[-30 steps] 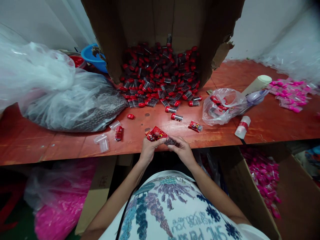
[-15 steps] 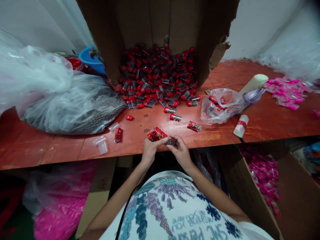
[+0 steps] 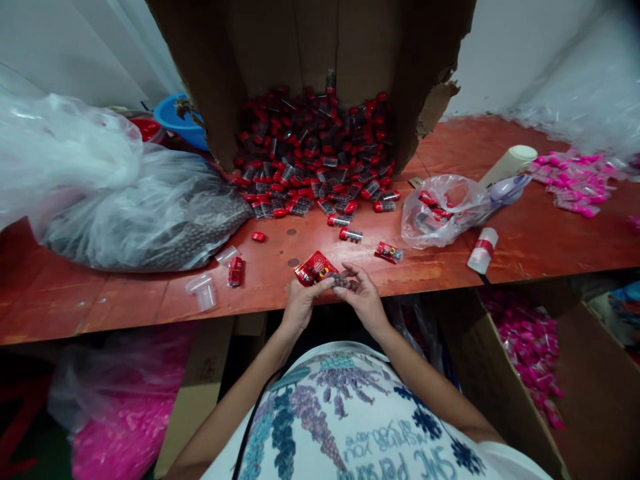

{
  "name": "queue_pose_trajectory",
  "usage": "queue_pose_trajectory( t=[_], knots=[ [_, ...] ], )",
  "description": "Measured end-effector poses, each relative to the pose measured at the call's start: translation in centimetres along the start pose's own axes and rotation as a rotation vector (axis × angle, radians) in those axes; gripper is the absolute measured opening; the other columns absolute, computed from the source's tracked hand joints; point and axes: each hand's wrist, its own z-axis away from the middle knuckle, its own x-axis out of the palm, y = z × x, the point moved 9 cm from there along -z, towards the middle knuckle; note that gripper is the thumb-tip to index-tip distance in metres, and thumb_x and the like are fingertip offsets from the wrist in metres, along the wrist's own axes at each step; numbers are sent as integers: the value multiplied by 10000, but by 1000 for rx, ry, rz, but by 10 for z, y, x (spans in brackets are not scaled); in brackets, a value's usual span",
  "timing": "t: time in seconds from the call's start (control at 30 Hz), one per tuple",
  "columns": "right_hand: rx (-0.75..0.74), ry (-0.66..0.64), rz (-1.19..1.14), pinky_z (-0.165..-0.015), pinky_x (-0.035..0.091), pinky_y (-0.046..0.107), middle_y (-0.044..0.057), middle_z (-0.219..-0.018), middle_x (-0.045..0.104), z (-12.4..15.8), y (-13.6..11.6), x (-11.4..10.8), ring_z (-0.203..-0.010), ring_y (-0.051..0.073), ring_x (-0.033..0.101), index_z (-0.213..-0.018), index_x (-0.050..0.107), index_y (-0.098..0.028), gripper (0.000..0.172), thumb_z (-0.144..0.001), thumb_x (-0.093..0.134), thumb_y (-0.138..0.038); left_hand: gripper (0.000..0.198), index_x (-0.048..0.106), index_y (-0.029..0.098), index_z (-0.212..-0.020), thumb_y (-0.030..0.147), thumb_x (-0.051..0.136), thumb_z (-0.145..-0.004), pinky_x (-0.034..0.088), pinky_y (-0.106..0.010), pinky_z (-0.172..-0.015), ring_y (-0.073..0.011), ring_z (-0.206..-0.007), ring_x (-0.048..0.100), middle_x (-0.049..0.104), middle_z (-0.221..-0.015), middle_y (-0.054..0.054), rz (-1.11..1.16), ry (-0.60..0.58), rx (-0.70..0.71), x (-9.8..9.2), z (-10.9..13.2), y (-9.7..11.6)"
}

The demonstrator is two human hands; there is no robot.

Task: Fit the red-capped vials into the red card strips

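My left hand (image 3: 299,303) pinches a red printed sleeve (image 3: 314,269) at the table's front edge. My right hand (image 3: 364,295) is closed on a small clear tube filled with dark beads (image 3: 341,281), which it holds against the sleeve. Both hands meet just over the red table (image 3: 125,293). Behind them a tipped brown cardboard box (image 3: 310,47) spills a heap of red-capped tubes (image 3: 310,157) onto the table. Two loose tubes (image 3: 346,227) lie in front of the heap.
A big clear bag of dark beads (image 3: 130,207) fills the left. Empty clear tubes (image 3: 203,290) and a red wrapped tube (image 3: 235,270) lie near it. To the right are a small plastic bag (image 3: 440,210), a cream roll (image 3: 510,163), pink tubes (image 3: 570,180) and, below, a box of pink tubes (image 3: 530,340).
The hands have lifted slightly and the red sleeve has turned more face-up. The right fingers have shifted along the tube. The view has tilted a little.
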Motion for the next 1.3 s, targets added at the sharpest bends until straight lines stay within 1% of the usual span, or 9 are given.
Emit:
queue_pose_trajectory(
  t=[0.17, 0.27, 0.47, 0.63, 0.77, 0.87, 0.97, 1.03, 1.3],
  knots=[
    [-126, -93, 217, -792, 484, 286, 39, -1207, 508, -2, -15, 3, -832, 131, 561, -1244, 538, -312, 547, -726, 706, -256, 242, 693, 124, -751, 160, 799, -537, 504, -281, -684, -162, -649, 634, 696, -715, -26, 2, 31, 13, -4, 1, -2],
    [-166, -121, 230, -873, 454, 305, 26, -1099, 561, -2, -14, 7, -963, 170, 553, -1151, 620, -297, 420, -738, 696, -268, 236, 704, 114, -754, 153, 794, -539, 508, -277, -657, -170, -643, 641, 703, -715, -40, -17, 0, -37, 0, 3, -12],
    [-75, -25, 178, -706, 484, 265, 6, -911, 608, -6, 5, -4, -758, 144, 570, -1042, 667, -246, 338, -712, 710, -307, 261, 700, 108, -840, 155, 776, -595, 523, -269, -698, -179, -706, 671, 726, -801, -72, 73, -31, -127, 3, 3, -28],
    [-124, 189, 334, -744, 487, 310, 31, -937, 635, -13, -4, -57, -763, 165, 578, -1077, 647, -223, 365, -735, 680, -346, 219, 672, 117, -831, 148, 748, -627, 562, -341, -708, -209, -744, 688, 729, -826, -86, 213, 106, -246, -14, 0, -39],
    [-294, 420, 705, -919, 419, 421, 79, -1084, 593, -10, -33, -97, -1005, 240, 539, -1073, 654, -221, 339, -760, 654, -352, 222, 668, 114, -812, 119, 757, -608, 566, -342, -708, -199, -721, 689, 728, -808, -86, 206, 158, -261, -22, 0, -42],
    [-388, 373, 839, -954, 387, 427, 85, -1075, 586, -4, -45, -77, -1061, 253, 506, -1010, 670, -223, 262, -769, 657, -324, 241, 675, 110, -799, 111, 778, -581, 555, -302, -706, -178, -707, 684, 723, -778, -76, 187, 177, -227, -20, 0, -42],
    [-353, 66, 728, -821, 459, 342, 45, -922, 624, -4, -32, -23, -898, 204, 566, -983, 652, -228, 216, -775, 658, -288, 236, 680, 107, -764, 107, 789, -555, 535, -242, -660, -144, -660, 668, 711, -732, -52, 167, 157, -182, -13, -1, -40],
    [-305, -28, 650, -771, 466, 310, 22, -882, 633, -4, -22, 2, -838, 180, 580, -997, 637, -235, 203, -794, 629, -240, 218, 679, 113, -740, 110, 789, -552, 516, -212, -617, -119, -610, 648, 697, -696, -26, 160, 139, -149, -10, -1, -37],
    [-381, -145, 722, -828, 447, 351, 49, -950, 662, -15, -26, 13, -900, 200, 578, -1128, 621, -262, 308, -856, 514, -166, 264, 680, 120, -750, 97, 805, -519, 526, -251, -694, -127, -654, 654, 704, -726, -17, 158, 183, -56, -21, -3, -26]
  ],
)
